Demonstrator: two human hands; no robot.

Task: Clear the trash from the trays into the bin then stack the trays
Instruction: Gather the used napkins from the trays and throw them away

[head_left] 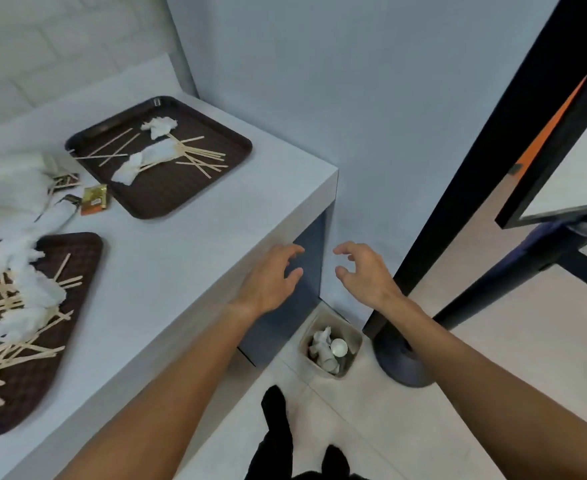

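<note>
Two arms reach forward mid-frame. Left hand (271, 278) hovers at the counter (181, 254) edge, right hand (368, 271) beside it; both loosely spread, holding nothing. Bin (340, 323) on floor just below them. Far tray (160, 192) upper left, near tray (42, 393) lower left, both littered.

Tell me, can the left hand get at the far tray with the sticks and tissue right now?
Probably yes. The left hand hangs open and empty by the counter edge, and only bare surface lies between it and the far tray, so a reach forward and left looks unobstructed.
</note>
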